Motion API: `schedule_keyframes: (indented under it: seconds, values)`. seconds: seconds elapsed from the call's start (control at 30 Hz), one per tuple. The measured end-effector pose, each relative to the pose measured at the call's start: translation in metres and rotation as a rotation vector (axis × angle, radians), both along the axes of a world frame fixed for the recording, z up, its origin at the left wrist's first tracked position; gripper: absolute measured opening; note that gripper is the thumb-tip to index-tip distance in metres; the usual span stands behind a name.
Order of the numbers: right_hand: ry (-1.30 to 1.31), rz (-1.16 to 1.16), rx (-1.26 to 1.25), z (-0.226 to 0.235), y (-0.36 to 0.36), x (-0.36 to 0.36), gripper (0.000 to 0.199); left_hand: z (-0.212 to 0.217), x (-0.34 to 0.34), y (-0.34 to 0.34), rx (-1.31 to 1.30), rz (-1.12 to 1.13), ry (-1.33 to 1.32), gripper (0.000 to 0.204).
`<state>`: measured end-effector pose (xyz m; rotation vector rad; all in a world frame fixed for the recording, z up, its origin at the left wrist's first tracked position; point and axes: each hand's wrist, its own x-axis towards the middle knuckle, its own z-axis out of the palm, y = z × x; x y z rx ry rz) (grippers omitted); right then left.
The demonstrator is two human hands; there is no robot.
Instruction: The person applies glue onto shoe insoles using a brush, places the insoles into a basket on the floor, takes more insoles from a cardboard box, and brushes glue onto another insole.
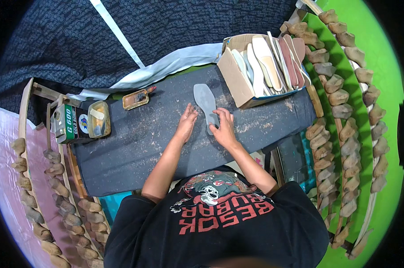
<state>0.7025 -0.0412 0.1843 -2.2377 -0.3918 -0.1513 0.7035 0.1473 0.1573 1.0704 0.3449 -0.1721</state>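
At the middle of the frame a grey shoe insole [206, 103] lies flat on the dark, dust-speckled counter [135, 147], its long axis running from upper left to lower right. The right hand [224, 129] rests on the lower end of the insole, fingers spread and pressing down on it rather than closed around it. The left hand [186, 123] lies flat and released on the counter just beside the insole's left edge, fingers stretched toward it; whether the fingertips touch the insole cannot be told.

Above right of the hands, a cardboard box [237, 78] stands on the counter, packed with upright insoles [273, 62] in cream, white and reddish brown. Toward the upper left of the hands a small flat tin [135, 99] holds a brush with a reddish handle. Further left, at the counter's edge, sits a green and white can [70, 123] with an open rectangular container [99, 119] just beside it.

Along the right side of the frame, wooden racks carry rows of brown shoe lasts [340, 96] against a bright green surface. More lasts [54, 187] line racks at the lower left. A dark patterned cloth [166, 27] fills the upper part of the frame.
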Motion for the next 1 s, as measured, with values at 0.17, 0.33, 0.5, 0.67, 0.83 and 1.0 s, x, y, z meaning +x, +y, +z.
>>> schedule_keyframes:
  seconds: [0.17,0.33,0.5,0.67,0.83,1.0]
  values:
    - [0.078,0.044,-0.106,-0.011,-0.001,0.027,0.077,-0.013,0.028,-0.011,-0.054,0.06,0.072,0.085]
    - [0.193,0.161,-0.207,0.004,0.004,0.041,0.083,-0.007,0.029,-0.017,-0.193,0.083,0.094,0.077]
    - [0.168,0.195,-0.097,-0.002,0.01,0.048,0.091,0.006,0.025,-0.011,-0.27,-0.039,-0.056,0.065]
    - [0.218,0.214,-0.069,0.004,0.024,0.038,0.084,0.013,0.009,0.005,-0.116,-0.058,-0.052,0.066]
    - [0.425,0.164,0.299,-0.006,0.046,0.025,0.071,0.0,-0.006,0.027,0.025,0.029,-0.163,0.055]
    - [0.739,0.278,0.843,0.014,0.098,-0.011,0.076,-0.004,-0.03,0.058,-0.003,0.366,-0.134,0.058]
